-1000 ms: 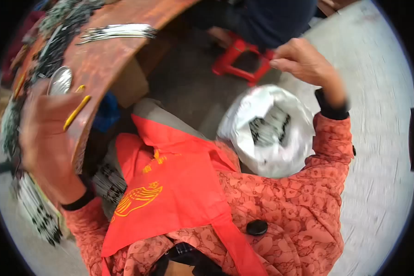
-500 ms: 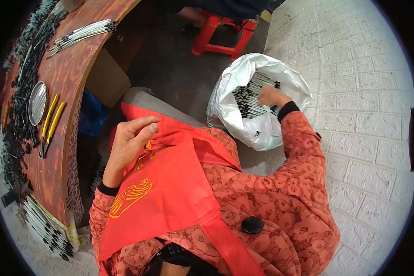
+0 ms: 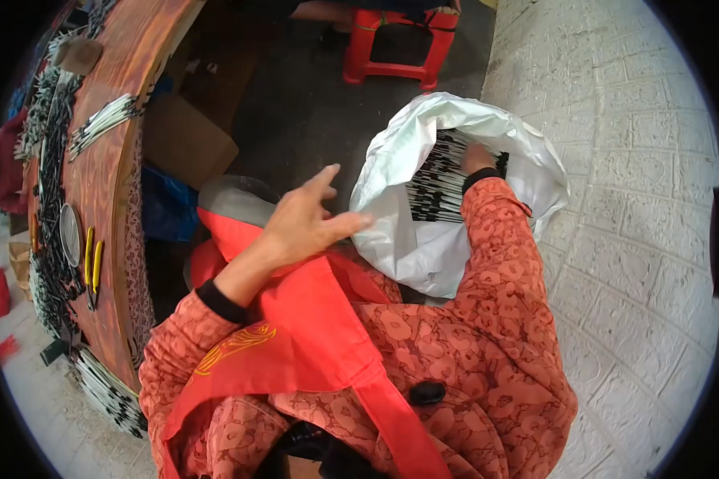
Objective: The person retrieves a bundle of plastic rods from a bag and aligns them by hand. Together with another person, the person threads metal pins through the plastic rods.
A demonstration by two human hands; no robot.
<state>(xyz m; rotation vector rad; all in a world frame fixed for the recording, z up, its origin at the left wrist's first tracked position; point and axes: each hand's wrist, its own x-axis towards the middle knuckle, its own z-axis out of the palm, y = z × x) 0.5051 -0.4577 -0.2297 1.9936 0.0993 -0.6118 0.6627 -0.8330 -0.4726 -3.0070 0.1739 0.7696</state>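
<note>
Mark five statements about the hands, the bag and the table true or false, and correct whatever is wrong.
1. The right hand is inside the white bag. True.
2. The left hand grips the yellow-handled tool. False: that hand is open with nothing seen in it, close to the bag's rim, and the tool lies on the table.
3. The bag is empty. False: it holds many thin sticks with black parts.
4. A bundle of pale sticks lies on the table. True.
5. The stool beyond the bag is blue. False: it is red.
</note>
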